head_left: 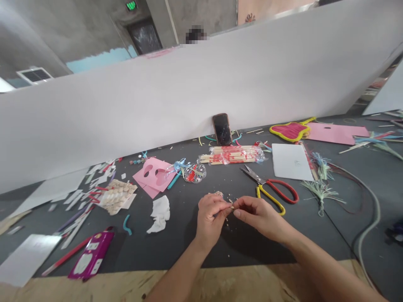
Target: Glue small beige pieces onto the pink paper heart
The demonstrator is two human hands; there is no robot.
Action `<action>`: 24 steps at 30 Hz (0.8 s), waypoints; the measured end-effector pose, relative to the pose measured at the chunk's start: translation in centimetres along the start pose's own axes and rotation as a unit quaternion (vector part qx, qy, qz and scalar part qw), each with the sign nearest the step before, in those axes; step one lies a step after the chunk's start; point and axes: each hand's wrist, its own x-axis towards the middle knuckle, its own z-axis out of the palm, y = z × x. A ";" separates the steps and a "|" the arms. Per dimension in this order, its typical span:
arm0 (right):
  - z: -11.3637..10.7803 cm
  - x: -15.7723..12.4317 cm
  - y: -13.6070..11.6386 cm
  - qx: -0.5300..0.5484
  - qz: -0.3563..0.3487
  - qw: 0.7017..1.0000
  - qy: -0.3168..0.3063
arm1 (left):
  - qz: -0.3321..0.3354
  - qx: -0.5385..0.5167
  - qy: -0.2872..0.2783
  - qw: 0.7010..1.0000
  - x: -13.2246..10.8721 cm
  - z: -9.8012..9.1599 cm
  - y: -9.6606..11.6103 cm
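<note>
My left hand and my right hand meet over the dark mat, fingertips pinched together on a tiny pale piece that I cannot name. Small pale crumbs lie scattered on the mat just beyond the fingers. Scissors with red and yellow handles lie right of my right hand, blades pointing away. A clear bag of wooden sticks sits farther back.
A phone leans against the white board wall. Pink paper with cut-out holes, a crumpled white tissue, a purple packet, white card, a pink-and-yellow shape and straw bundles lie around. A grey cable curves at right.
</note>
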 end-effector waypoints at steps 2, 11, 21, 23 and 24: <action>-0.2 0.0 0.2 0.014 0.000 1.000 0.000 | 0.002 0.005 -0.004 1.000 0.0 0.0 0.0; 0.1 0.1 0.4 0.060 0.022 0.998 -0.011 | 0.025 0.023 -0.009 0.999 0.0 -0.1 0.2; -0.1 0.1 0.0 0.046 0.026 0.999 -0.005 | 0.032 0.034 -0.013 0.999 -0.1 -0.2 0.3; 0.0 0.1 0.0 0.045 0.027 0.999 -0.005 | 0.025 0.030 -0.014 0.999 -0.1 -0.2 0.3; 0.0 0.1 0.0 0.041 0.027 0.999 -0.003 | 0.023 0.030 -0.015 0.999 0.0 -0.2 0.3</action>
